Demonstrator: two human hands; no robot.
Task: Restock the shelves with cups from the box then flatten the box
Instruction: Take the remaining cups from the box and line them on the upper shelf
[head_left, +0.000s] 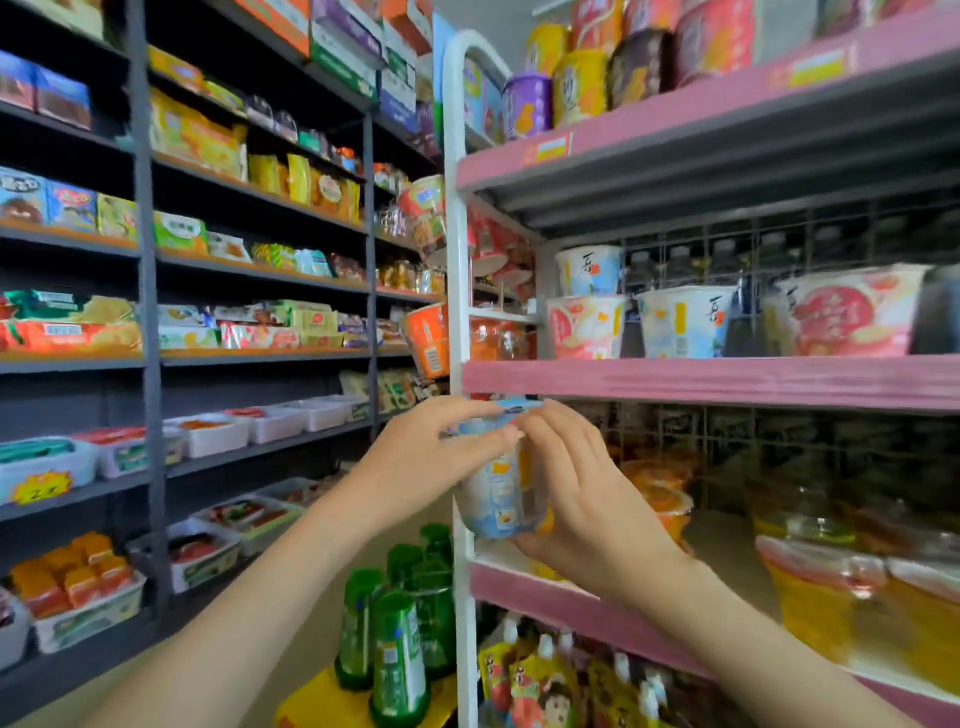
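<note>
While both hands grip it, the cup (501, 480) sits upright just below the middle pink shelf (727, 382), at the white upright post (457, 291). Left hand (434, 457) curls over the lid and upper side; right hand (582, 493) wraps the right side and base. Shelf lies above and right; similar cups (675, 322) stand there, gaps between. Store aisle, stocked racks both sides.

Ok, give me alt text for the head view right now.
Both hands, left hand and right hand, hold a pale blue cup at the white post of the pink shelves, where similar cups stand. Green bottles sit below.
</note>
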